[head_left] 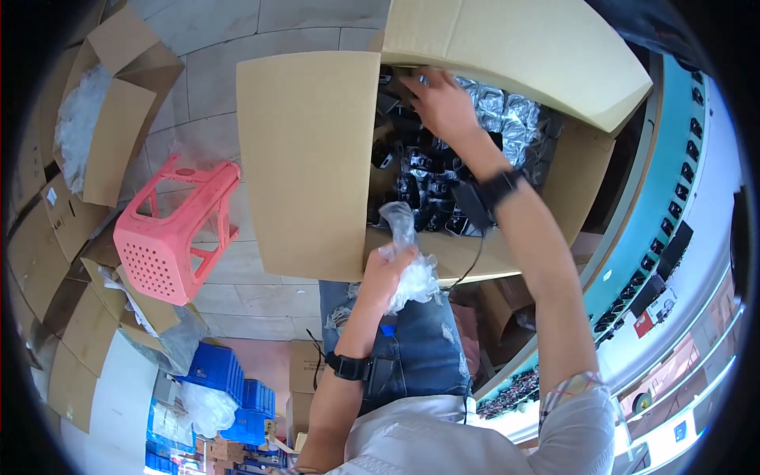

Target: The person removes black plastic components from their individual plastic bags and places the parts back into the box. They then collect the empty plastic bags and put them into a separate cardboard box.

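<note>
My left hand (pixel 383 279) is closed round a bunch of crumpled clear plastic bags (pixel 415 283), held at the near edge of a large open cardboard box (pixel 309 166). Inside the box lie many small black items (pixel 427 184), some in clear wrapping; their exact kind is too small to tell. Beside them, rows of clear plastic packs (pixel 507 119) fill the right part. My right hand (pixel 445 104) reaches to the far left corner of the box, fingers bent among dark items. What its fingertips grip is hidden in shadow. Both wrists carry black strapped devices.
A pink plastic stool (pixel 170 229) lies tipped left of the box. Further left stand open cartons (pixel 119 150), one with clear plastic in it. Blue bins (pixel 218 372) are at the lower left. Along the right runs a teal surface (pixel 645 214) with a row of small black items.
</note>
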A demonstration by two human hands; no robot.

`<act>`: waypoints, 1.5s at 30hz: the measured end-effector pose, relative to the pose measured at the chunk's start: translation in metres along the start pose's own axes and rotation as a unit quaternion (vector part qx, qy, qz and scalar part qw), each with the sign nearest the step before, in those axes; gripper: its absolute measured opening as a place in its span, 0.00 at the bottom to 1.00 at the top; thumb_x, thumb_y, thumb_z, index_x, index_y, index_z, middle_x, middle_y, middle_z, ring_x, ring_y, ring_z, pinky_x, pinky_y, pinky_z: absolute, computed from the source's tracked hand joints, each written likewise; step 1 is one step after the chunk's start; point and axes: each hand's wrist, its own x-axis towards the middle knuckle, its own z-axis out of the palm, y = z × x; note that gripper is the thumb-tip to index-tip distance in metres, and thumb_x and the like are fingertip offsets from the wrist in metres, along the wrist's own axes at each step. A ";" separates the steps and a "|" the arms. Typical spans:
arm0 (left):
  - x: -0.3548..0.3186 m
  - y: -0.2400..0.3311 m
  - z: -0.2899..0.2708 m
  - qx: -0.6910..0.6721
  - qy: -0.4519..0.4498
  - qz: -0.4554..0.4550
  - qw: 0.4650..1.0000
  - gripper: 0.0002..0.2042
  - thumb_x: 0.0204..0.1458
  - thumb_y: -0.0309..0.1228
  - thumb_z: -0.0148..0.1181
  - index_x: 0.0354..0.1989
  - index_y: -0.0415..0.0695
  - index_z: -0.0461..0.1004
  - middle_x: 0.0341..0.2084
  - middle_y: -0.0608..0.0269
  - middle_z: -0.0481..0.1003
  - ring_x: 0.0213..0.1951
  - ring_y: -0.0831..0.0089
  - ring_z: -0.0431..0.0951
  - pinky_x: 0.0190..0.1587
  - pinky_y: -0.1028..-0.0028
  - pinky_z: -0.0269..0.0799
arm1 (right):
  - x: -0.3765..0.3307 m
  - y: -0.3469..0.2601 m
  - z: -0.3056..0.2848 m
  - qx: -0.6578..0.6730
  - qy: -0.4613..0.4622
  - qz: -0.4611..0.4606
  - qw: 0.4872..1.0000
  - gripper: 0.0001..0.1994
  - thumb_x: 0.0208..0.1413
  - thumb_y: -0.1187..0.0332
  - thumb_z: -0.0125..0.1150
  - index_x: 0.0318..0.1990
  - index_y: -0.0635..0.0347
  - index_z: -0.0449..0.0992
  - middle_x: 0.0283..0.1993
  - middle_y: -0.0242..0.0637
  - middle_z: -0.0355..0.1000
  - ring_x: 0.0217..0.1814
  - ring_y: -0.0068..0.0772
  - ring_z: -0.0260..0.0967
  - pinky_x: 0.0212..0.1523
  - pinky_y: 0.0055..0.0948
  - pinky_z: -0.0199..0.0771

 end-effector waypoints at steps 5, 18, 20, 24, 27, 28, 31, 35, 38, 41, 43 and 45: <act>-0.010 0.000 -0.011 0.002 0.002 0.020 1.000 0.06 0.53 0.28 0.61 0.35 0.38 0.76 0.27 0.66 0.75 0.28 0.79 0.75 0.31 0.76 0.70 | 0.027 -0.012 0.041 -0.199 -0.264 -0.009 0.944 0.10 0.52 0.68 0.54 0.41 0.53 0.79 0.50 0.35 0.70 0.55 0.38 0.69 0.42 0.37 0.79; -0.009 -0.013 -0.021 -0.234 -0.027 -0.014 0.972 0.17 0.54 0.29 0.61 0.51 0.40 0.69 0.37 0.57 0.77 0.37 0.68 0.80 0.39 0.70 0.77 | -0.117 -0.121 -0.098 0.278 -0.122 0.014 0.953 0.05 0.40 0.78 0.64 0.27 0.62 0.75 0.30 0.39 0.73 0.31 0.45 0.73 0.34 0.35 0.75; -0.003 -0.029 -0.041 -0.275 -0.082 -0.058 0.956 0.18 0.55 0.32 0.61 0.52 0.40 0.69 0.37 0.55 0.77 0.37 0.66 0.80 0.40 0.69 0.78 | -0.123 -0.128 -0.102 0.303 -0.162 0.016 0.939 0.04 0.43 0.77 0.64 0.29 0.63 0.77 0.29 0.39 0.74 0.32 0.40 0.74 0.36 0.34 0.74; -0.022 -0.032 -0.042 -0.241 0.033 -0.016 0.970 0.18 0.55 0.36 0.62 0.49 0.38 0.71 0.35 0.58 0.77 0.34 0.68 0.80 0.37 0.69 0.78 | -0.099 -0.093 -0.062 0.545 -0.245 0.316 0.737 0.05 0.50 0.73 0.61 0.33 0.61 0.81 0.31 0.41 0.77 0.26 0.35 0.74 0.30 0.26 0.72; -0.028 -0.038 -0.037 -0.221 0.046 -0.016 0.974 0.17 0.54 0.37 0.63 0.47 0.38 0.73 0.34 0.59 0.77 0.33 0.69 0.79 0.36 0.69 0.78 | -0.086 -0.061 0.005 0.100 -0.150 0.088 0.980 0.09 0.44 0.63 0.68 0.35 0.52 0.82 0.36 0.36 0.70 0.43 0.33 0.70 0.42 0.33 0.72; -0.029 -0.044 -0.038 -0.188 0.056 -0.029 0.980 0.18 0.54 0.38 0.64 0.46 0.38 0.73 0.34 0.59 0.77 0.32 0.70 0.79 0.36 0.69 0.78 | -0.086 -0.063 0.018 0.102 -0.148 0.091 0.980 0.09 0.44 0.63 0.68 0.35 0.52 0.82 0.36 0.36 0.70 0.43 0.33 0.70 0.42 0.33 0.72; -0.033 -0.053 -0.040 -0.185 0.048 -0.034 0.981 0.17 0.54 0.38 0.64 0.44 0.38 0.73 0.34 0.59 0.77 0.32 0.70 0.79 0.36 0.69 0.78 | -0.081 -0.074 0.041 -0.079 -0.288 0.043 0.953 0.09 0.44 0.60 0.66 0.33 0.48 0.82 0.48 0.40 0.67 0.56 0.40 0.61 0.48 0.33 0.66; -0.035 -0.058 -0.039 -0.195 0.029 -0.021 0.980 0.15 0.54 0.37 0.63 0.43 0.38 0.73 0.34 0.58 0.77 0.33 0.68 0.80 0.36 0.69 0.78 | -0.080 -0.071 0.044 -0.090 -0.278 0.013 0.956 0.10 0.53 0.63 0.54 0.34 0.51 0.81 0.47 0.36 0.66 0.53 0.39 0.62 0.46 0.34 0.64; -0.038 -0.053 -0.038 -0.200 0.019 -0.015 0.979 0.15 0.54 0.37 0.63 0.44 0.38 0.73 0.35 0.58 0.77 0.33 0.68 0.80 0.36 0.68 0.78 | -0.078 -0.068 0.032 -0.099 -0.295 -0.010 0.950 0.08 0.50 0.63 0.59 0.33 0.53 0.82 0.47 0.36 0.68 0.54 0.39 0.61 0.48 0.35 0.65; -0.041 -0.053 -0.042 -0.213 0.008 -0.013 0.977 0.16 0.54 0.36 0.64 0.45 0.38 0.72 0.35 0.57 0.77 0.34 0.67 0.80 0.37 0.67 0.79 | -0.080 -0.062 0.014 -0.009 -0.331 0.042 0.943 0.07 0.47 0.64 0.65 0.31 0.55 0.81 0.51 0.36 0.69 0.54 0.38 0.63 0.50 0.34 0.65; -0.044 -0.055 -0.041 -0.218 -0.002 -0.011 0.976 0.16 0.54 0.36 0.64 0.45 0.38 0.72 0.36 0.57 0.77 0.34 0.67 0.80 0.37 0.67 0.79 | -0.095 -0.048 -0.005 0.056 -0.196 0.091 0.975 0.04 0.44 0.70 0.67 0.27 0.57 0.79 0.47 0.33 0.73 0.45 0.33 0.70 0.43 0.32 0.70; -0.051 -0.054 -0.043 -0.173 0.058 -0.016 0.983 0.17 0.54 0.36 0.64 0.46 0.38 0.72 0.36 0.56 0.77 0.34 0.67 0.80 0.37 0.67 0.79 | -0.102 -0.053 -0.034 0.189 -0.120 0.185 0.957 0.04 0.45 0.72 0.67 0.27 0.59 0.78 0.43 0.35 0.73 0.39 0.33 0.71 0.39 0.30 0.71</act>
